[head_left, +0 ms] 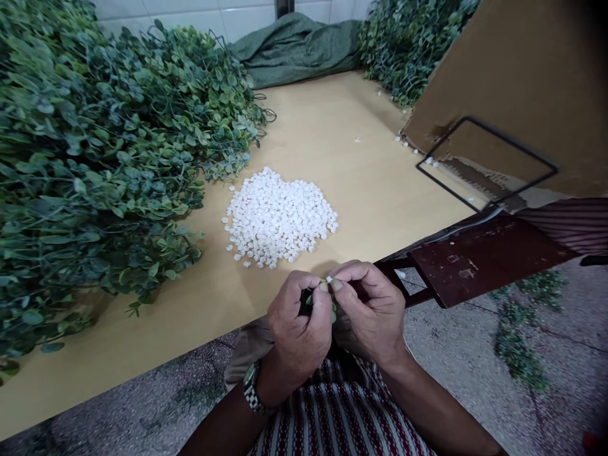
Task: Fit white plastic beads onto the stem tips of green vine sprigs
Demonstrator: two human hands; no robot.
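Note:
Close together at the table's front edge, my two hands meet over my lap. My left hand [304,316] is closed, pinching a green artificial leaf sprig [334,312] whose leaves hang partly hidden below the fingers. Thumb and forefinger of my right hand [373,307] pinch a small white plastic piece [329,279] against the sprig's tip. Whether the piece sits on the stem or only touches it, I cannot tell. Just beyond the hands lies a heap of small white plastic pieces [280,215] on the table.
Artificial greenery [118,139] is piled along the table's left side, with another pile [418,44] at the back right. A green woven sack [299,50] lies at the wall. A cardboard sheet [517,95] and a dark red stool [484,253] are at the right. Leaf sprigs [520,342] lie on the floor.

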